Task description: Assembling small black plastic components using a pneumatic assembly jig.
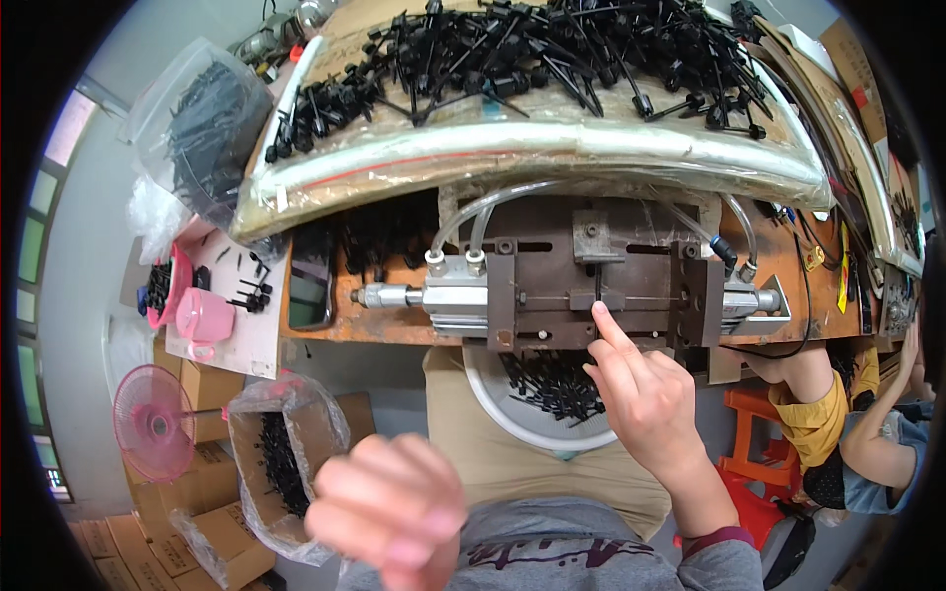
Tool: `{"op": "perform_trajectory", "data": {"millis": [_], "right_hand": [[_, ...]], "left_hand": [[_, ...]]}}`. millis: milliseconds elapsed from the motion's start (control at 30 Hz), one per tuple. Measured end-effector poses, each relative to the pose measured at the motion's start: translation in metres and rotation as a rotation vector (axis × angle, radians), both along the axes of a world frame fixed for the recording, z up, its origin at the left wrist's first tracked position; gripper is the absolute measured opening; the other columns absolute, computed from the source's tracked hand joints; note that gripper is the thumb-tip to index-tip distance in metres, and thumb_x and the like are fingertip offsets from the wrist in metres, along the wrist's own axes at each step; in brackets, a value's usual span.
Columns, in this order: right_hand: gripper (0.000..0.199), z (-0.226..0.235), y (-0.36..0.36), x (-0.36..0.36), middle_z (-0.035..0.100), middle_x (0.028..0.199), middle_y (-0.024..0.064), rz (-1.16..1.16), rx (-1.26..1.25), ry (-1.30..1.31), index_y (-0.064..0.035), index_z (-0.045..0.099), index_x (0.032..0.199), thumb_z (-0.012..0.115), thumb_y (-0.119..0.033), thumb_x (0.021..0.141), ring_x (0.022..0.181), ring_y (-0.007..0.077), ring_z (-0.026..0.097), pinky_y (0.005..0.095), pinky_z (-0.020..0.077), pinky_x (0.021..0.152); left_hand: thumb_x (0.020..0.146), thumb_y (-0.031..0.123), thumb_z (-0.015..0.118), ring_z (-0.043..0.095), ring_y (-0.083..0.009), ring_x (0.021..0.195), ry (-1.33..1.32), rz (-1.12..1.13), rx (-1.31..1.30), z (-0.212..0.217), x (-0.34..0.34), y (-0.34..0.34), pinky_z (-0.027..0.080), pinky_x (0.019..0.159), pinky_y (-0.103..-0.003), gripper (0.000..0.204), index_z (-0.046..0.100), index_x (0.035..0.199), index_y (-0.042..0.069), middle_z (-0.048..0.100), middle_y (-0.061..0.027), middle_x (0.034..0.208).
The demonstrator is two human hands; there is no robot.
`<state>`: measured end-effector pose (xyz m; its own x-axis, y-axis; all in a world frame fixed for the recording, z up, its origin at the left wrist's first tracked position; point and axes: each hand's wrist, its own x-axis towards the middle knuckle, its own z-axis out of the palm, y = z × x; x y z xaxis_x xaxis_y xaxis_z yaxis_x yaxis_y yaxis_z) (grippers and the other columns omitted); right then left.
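My right hand [645, 394] points its index finger forward, with the tip at a thin black rod-like part [598, 280] in the middle of the dark metal fixture [548, 313]. The thumb stands apart from that finger, and the other fingers are bent. Whether the fingertip presses the part or only touches it, I cannot tell. Low over my lap, my left hand [389, 502] is blurred, its fingers curled in; anything inside them is hidden. A white round basket [480, 399] with several black parts rests on my lap below the fixture.
Pneumatic cylinders [458, 305] with clear hoses flank the fixture. Behind it, a plastic-covered tray [552, 148] bears a heap of black parts. At left are a phone [311, 286], a pink cup [205, 315], a pink fan [153, 424] and a plastic-lined box [330, 433]. Another person [867, 433] sits at right.
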<state>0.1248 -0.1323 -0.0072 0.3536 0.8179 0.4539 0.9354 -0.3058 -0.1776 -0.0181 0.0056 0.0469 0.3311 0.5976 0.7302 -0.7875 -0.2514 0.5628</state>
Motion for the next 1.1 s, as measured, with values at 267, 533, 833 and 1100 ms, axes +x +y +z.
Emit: {"op": "perform_trajectory", "data": {"millis": [267, 533, 833, 1100], "right_hand": [[0.017, 0.007, 0.001, 0.002, 0.064, 0.123, 0.0215, 0.001, -0.056, -0.03, 0.0007, 0.064, 0.09, 0.063, -0.004, 0.074, 0.048, 0.0102, 0.054, 0.0231, 0.045, 0.053], [0.018, 0.007, 0.003, 0.001, 0.064, 0.121, 0.0227, 0.005, -0.018, -0.066, 0.0016, 0.063, 0.089, 0.064, -0.004, 0.073, 0.048, 0.0093, 0.054, 0.023, 0.0445, 0.053], [0.02, 0.018, -0.006, 0.002, 0.066, 0.119, 0.0189, 0.116, -0.001, 0.064, -0.0017, 0.062, 0.087, 0.073, -0.014, 0.076, 0.061, 0.0159, 0.061, 0.0277, 0.0475, 0.06], [0.028, 0.07, 0.011, 0.038, 0.069, 0.103, 0.0127, 0.279, 0.141, 0.137, -0.0041, 0.062, 0.088, 0.077, -0.025, 0.077, 0.069, 0.0252, 0.063, 0.0346, 0.0501, 0.061]], "left_hand": [[0.09, 0.005, 0.066, 0.054, -0.0168, 0.097, -0.448, -0.284, 0.005, 0.06, 0.005, -0.021, 0.048, 0.076, -0.031, 0.01, 0.066, 0.1, 0.006, 0.059, -0.002, 0.104], [0.088, 0.003, 0.065, 0.05, -0.016, 0.093, -0.498, -0.352, 0.045, 0.059, -0.002, -0.025, 0.045, 0.073, -0.029, 0.013, 0.063, 0.1, 0.007, 0.053, -0.0019, 0.104], [0.091, 0.006, 0.062, 0.049, -0.0131, 0.075, -0.458, -0.38, 0.113, 0.046, -0.012, -0.031, 0.041, 0.062, -0.028, 0.007, 0.056, 0.087, 0.008, 0.046, 0.0006, 0.091], [0.095, 0.016, 0.059, 0.057, -0.0198, 0.076, -0.14, -0.072, 0.353, 0.015, -0.013, -0.026, 0.05, 0.066, -0.033, 0.016, 0.046, 0.097, 0.008, 0.051, -0.0065, 0.09]]}}
